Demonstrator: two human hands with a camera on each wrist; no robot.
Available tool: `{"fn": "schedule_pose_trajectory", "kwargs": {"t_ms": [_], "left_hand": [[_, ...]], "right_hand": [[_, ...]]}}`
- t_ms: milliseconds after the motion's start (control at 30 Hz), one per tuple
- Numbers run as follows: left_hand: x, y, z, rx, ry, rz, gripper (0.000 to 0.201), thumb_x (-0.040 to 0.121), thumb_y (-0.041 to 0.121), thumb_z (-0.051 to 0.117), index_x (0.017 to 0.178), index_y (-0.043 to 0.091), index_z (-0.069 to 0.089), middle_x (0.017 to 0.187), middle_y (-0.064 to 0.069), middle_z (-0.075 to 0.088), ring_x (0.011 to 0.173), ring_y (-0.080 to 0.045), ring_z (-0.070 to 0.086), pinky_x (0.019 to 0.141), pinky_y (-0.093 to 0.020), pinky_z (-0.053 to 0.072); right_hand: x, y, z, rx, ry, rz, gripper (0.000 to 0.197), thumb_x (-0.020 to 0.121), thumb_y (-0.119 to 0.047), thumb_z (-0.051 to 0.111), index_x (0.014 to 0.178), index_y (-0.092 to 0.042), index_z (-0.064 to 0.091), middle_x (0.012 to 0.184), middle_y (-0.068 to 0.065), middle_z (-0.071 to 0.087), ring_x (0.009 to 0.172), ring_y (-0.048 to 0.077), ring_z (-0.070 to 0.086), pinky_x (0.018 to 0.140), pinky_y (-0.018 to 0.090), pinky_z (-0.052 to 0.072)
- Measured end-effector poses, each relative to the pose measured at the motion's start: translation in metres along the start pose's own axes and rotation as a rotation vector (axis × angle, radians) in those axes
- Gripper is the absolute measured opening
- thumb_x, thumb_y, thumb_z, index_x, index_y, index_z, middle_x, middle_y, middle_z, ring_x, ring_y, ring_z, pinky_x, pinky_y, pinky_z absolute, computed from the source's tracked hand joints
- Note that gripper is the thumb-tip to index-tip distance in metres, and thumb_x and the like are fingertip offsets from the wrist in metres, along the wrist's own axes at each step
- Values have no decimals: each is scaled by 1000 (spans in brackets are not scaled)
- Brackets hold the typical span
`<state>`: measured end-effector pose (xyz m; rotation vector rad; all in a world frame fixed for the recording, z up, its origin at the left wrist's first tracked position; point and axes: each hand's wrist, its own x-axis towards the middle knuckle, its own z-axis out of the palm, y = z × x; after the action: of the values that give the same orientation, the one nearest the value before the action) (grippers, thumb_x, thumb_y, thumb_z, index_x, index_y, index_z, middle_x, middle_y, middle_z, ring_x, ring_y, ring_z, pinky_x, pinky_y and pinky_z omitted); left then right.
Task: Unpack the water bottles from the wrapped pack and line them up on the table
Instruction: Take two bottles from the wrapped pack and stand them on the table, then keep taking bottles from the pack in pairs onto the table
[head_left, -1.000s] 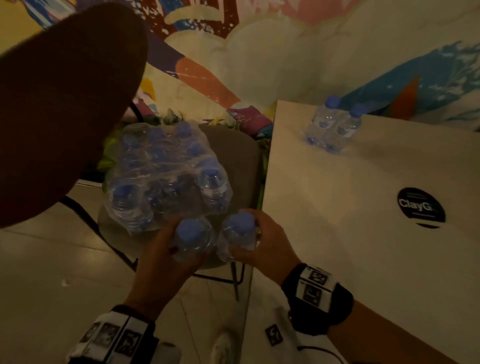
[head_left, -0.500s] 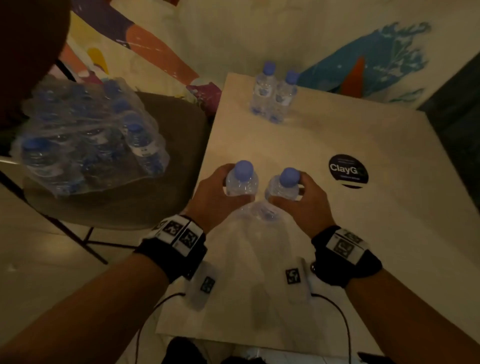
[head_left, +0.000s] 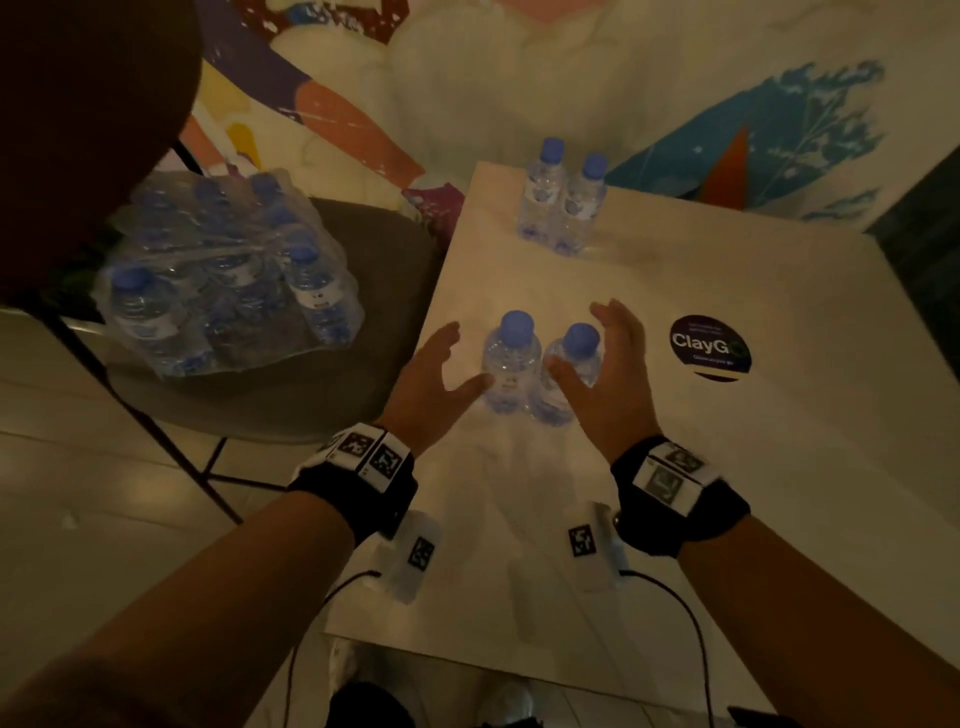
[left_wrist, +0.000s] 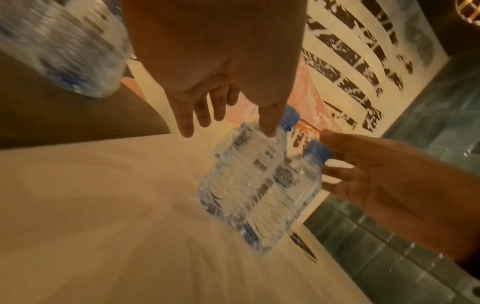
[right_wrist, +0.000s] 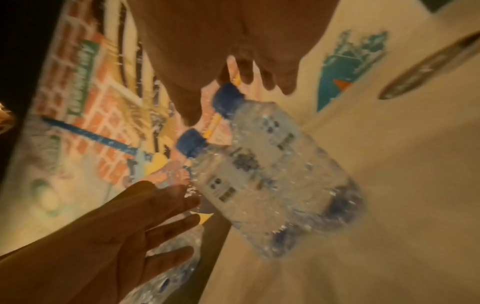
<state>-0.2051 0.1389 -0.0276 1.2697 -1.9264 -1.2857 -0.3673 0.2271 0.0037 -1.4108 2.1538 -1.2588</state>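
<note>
Two clear water bottles with blue caps, the left one (head_left: 511, 364) and the right one (head_left: 574, 366), stand upright side by side on the pale table (head_left: 727, 493), near its left edge. My left hand (head_left: 457, 364) is spread open just left of them and my right hand (head_left: 608, 358) is spread open just right, and neither grips a bottle. The thumbs lie close to the bottle sides. The left wrist view shows the bottle pair (left_wrist: 259, 185) below the straight fingers (left_wrist: 187, 123). The wrapped pack (head_left: 223, 280) sits on the chair at left.
Two more bottles (head_left: 561, 202) stand together at the table's far edge. A round dark "ClayGo" sticker (head_left: 709, 348) lies right of my right hand. The grey chair seat (head_left: 374, 322) adjoins the table's left side. A painted wall runs behind.
Both hands carried a bottle each from the chair over to the table, set them down side by side, and have now let go and opened.
</note>
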Motion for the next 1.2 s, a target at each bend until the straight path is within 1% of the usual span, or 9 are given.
{"fn": "schedule_pose_trajectory", "kwargs": {"t_ms": [100,233,367,467,533,733,833,967,1200], "left_hand": [[-10,-14,-37,48,212,-6,49,84,13,61,130,15,43,136,-10,49,123,-25,49,106,-44,41],[-22,-37,-96,77,557,-11,35,80,5,61,115,10,54,121,-9,53,114,-28,50,98,-39,43],[-14,-75,-155,44,728,-95,39,77,1,62,114,3,52,123,-25,49,114,-38,48,94,-39,43],[-2,-99,-194,37,791,-164,45,76,4,64,119,4,49,127,-24,46,115,-38,47,101,-44,42],[7,-109,-212,4,786,-188,49,77,6,64,122,7,45,132,-21,41,118,-36,45,103,-48,41],[33,-123,-247,18,713,-157,53,77,23,63,124,12,44,130,-17,45,118,-32,47,102,-50,42],[43,-130,-254,188,641,-136,58,71,47,63,116,12,53,118,-18,58,110,-35,53,95,-53,46],[47,-124,-254,321,601,-152,55,73,34,72,119,10,52,125,-22,47,115,-37,43,96,-45,39],[29,-122,-247,318,385,94,44,78,14,70,116,3,53,115,-21,60,108,-30,54,91,-31,38]], "right_hand": [[4,-39,10,-36,67,-215,43,82,-11,62,121,-2,45,143,20,29,124,-1,23,98,-9,13],[11,-85,60,106,-78,-305,34,82,-14,54,113,-3,52,127,17,47,117,16,45,103,30,40],[20,-105,131,151,-296,-154,36,83,-9,58,118,-2,52,122,20,55,111,27,55,97,41,49],[30,-111,177,102,-386,-44,42,85,-8,60,124,-3,46,129,19,51,119,29,49,95,15,34],[42,-113,204,104,-398,11,42,85,-9,60,124,-2,45,126,17,48,115,24,47,84,6,25],[81,-123,255,31,-166,51,51,79,-18,68,120,-1,43,120,19,44,109,29,46,95,39,41],[90,-130,268,-60,-144,41,60,76,-33,69,125,-10,42,121,21,39,112,35,41,93,40,40],[94,-138,273,-154,-153,25,56,73,-42,69,120,-20,48,119,16,37,109,32,38,84,30,33],[62,-139,246,128,-227,-64,40,75,-23,73,110,-21,53,128,11,39,118,27,41,106,40,38]]}}
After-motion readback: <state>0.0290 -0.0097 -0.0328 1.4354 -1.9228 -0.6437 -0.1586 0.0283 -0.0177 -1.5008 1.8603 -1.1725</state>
